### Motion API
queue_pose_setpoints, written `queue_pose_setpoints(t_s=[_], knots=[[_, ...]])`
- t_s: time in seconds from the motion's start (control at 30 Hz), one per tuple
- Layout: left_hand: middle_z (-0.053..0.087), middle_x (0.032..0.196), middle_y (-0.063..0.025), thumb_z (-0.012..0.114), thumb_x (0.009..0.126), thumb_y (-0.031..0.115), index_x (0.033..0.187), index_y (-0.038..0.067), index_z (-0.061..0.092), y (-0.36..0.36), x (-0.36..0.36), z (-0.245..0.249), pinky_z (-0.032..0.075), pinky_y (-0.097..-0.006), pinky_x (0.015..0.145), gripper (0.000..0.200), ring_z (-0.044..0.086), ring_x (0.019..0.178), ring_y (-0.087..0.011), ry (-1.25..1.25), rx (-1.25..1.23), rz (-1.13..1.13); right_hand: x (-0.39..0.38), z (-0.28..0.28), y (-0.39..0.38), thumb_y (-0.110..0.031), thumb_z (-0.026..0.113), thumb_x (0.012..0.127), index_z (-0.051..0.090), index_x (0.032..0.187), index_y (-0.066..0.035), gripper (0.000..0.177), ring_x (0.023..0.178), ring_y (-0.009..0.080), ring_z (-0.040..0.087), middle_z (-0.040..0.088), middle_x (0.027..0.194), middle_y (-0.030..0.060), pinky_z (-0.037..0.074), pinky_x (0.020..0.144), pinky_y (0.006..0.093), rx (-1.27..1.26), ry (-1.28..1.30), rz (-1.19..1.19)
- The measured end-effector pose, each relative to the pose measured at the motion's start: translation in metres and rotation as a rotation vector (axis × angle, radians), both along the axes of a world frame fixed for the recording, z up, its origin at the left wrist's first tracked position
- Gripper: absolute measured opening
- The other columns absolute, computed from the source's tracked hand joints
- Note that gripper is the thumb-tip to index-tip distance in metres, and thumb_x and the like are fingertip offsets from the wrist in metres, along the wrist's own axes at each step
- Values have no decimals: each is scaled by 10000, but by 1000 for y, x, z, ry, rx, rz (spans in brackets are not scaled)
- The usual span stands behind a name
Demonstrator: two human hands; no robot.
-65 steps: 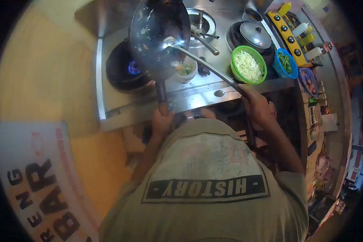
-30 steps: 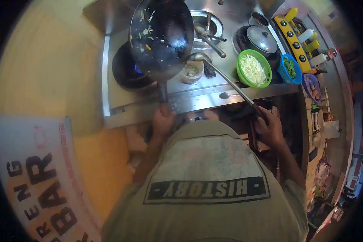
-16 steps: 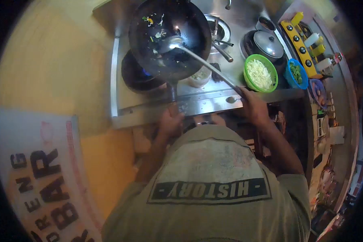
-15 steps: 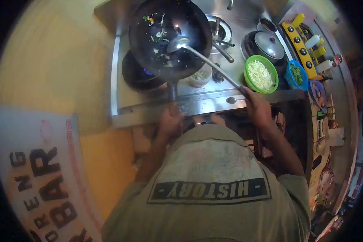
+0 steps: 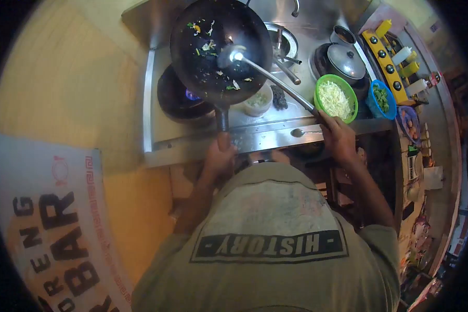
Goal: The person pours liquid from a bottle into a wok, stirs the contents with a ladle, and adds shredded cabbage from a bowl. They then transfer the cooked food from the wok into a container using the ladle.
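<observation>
My left hand [image 5: 221, 157] is closed around the handle of a large black wok [image 5: 192, 73], which is raised and set off from the lit burner [image 5: 179, 101]. Scraps of greens and pale vegetable bits [image 5: 208, 47] cling to the wok's inner surface. A long metal ladle [image 5: 281, 86] is gripped in my right hand [image 5: 340, 136], and its round bowl reaches into the middle of the wok. Close to that hand stands a green basket [image 5: 353, 106] of shredded cabbage [image 5: 334, 99]. The wok covers part of the counter behind it.
Right of the wok are a metal pot [image 5: 292, 44] with utensils, a lidded pan [image 5: 347, 61] and a blue basket [image 5: 374, 106] of leafy greens. A small tub [image 5: 258, 101] and a spoon [image 5: 298, 132] lie nearer. Squeeze bottles [image 5: 402, 55] stand by yellow burner controls [image 5: 386, 65].
The wok has shifted slightly to the right, and the food scraps inside have moved around. My right hand has come slightly lower and to the right with the ladle.
</observation>
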State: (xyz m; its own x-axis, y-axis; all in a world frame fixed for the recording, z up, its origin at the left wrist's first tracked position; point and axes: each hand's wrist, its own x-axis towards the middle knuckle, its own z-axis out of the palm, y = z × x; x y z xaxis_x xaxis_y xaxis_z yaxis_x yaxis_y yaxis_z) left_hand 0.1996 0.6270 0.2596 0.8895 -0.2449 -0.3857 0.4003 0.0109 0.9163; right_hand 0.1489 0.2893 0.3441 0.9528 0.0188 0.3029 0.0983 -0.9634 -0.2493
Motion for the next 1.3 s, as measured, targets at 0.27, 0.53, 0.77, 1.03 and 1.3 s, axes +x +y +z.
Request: queue_pose_setpoints(t_s=[0.27, 0.53, 0.77, 1.03, 1.3], knots=[[525, 628, -24, 644, 800, 119, 897, 54, 496, 6, 5, -16, 429, -305, 447, 188, 522, 502, -128, -44, 44, -128, 35, -9, 50, -69, 613, 827, 543, 1262, -167, 451, 804, 329, 610, 608, 907, 149, 488, 664, 400, 106, 38, -71], [538, 652, -33, 658, 795, 114, 900, 53, 497, 9, 1, -14, 445, -311, 466, 201, 542, 528, -135, 34, 56, -46, 47, 1, 55, -70, 609, 838, 506, 1300, -148, 479, 775, 331, 601, 597, 880, 161, 483, 649, 403, 315, -122, -14], [569, 722, -49, 686, 782, 145, 1004, 35, 505, 15, 5, -34, 471, -324, 521, 307, 556, 560, -138, -11, 55, 7, 24, -38, 4, -103, 612, 842, 519, 1288, -154, 459, 766, 334, 605, 604, 908, 160, 486, 652, 392, 150, -37, 33], [586, 792, -53, 708, 765, 188, 1054, 23, 514, 24, 5, -24, 479, -315, 554, 386, 570, 630, -147, 9, 110, -101, 51, -23, 51, -82, 602, 851, 529, 1273, -118, 430, 837, 322, 622, 622, 949, 190, 486, 742, 404, 339, 3, -108], [594, 857, -70, 712, 749, 215, 1050, 22, 521, 36, 18, -90, 490, -350, 701, 405, 590, 774, -170, -114, 342, -69, 21, -20, 40, -69, 608, 843, 524, 1274, -102, 440, 875, 321, 631, 631, 1001, 186, 500, 790, 383, 595, -30, 17]])
